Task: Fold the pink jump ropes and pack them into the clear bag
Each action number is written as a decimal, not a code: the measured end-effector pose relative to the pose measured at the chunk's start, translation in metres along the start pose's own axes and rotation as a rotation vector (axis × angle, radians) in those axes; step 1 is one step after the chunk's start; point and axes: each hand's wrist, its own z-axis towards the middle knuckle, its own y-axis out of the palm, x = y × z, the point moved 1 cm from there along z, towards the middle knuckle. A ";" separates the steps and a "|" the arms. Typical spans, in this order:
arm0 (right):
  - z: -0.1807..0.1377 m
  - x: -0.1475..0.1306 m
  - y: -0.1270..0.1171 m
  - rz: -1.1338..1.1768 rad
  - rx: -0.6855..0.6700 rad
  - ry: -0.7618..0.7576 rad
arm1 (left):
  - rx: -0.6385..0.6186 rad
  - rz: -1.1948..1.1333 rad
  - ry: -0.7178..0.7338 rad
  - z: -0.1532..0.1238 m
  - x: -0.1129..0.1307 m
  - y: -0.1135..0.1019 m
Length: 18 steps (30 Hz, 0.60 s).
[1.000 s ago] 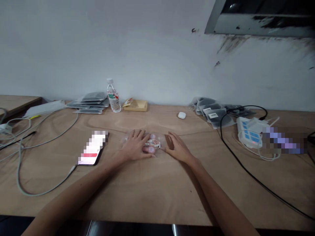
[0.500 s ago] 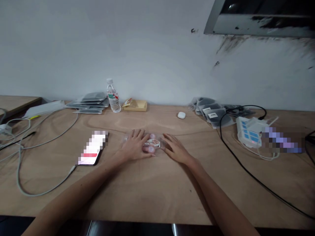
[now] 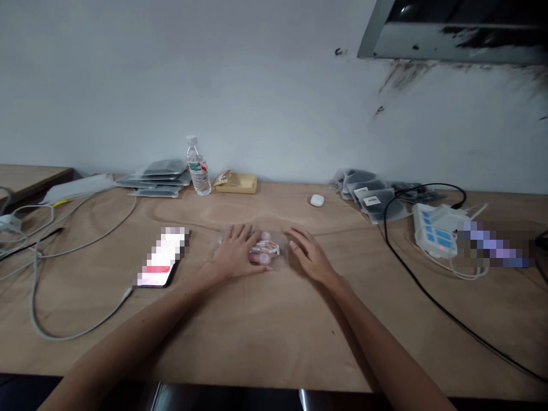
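A clear plastic bag lies flat at the middle of the table, with small pink and white items inside; their exact kind is too small to make out. Spread over the left part of the bag is my left hand, palm down with fingers apart, hiding that side. My right hand is open at the bag's right edge, its fingers stretched out and a little bent. I cannot tell whether its fingertips touch the plastic.
Left of my hands lies a phone on a white cable. Along the wall stand a water bottle, a yellow tray, a white case and grey packets. A power strip and black cable lie right.
My right hand has lifted slightly off the bag's right edge, with its fingers now more raised. The left hand stays on the bag. The view has shifted very slightly.
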 end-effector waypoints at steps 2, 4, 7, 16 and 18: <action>-0.001 -0.007 0.002 0.000 -0.006 -0.020 | -0.001 0.004 0.003 0.000 0.000 0.000; -0.001 -0.010 0.006 -0.009 -0.029 -0.019 | -0.008 0.015 0.009 0.000 0.000 0.000; -0.002 -0.007 0.015 -0.044 -0.068 0.008 | -0.014 0.033 0.019 0.000 0.000 0.001; -0.003 0.001 0.021 -0.141 -0.076 0.017 | -0.010 0.053 0.029 0.000 0.002 0.000; -0.002 0.001 0.022 -0.157 -0.078 0.013 | -0.015 0.046 0.030 0.000 0.002 -0.001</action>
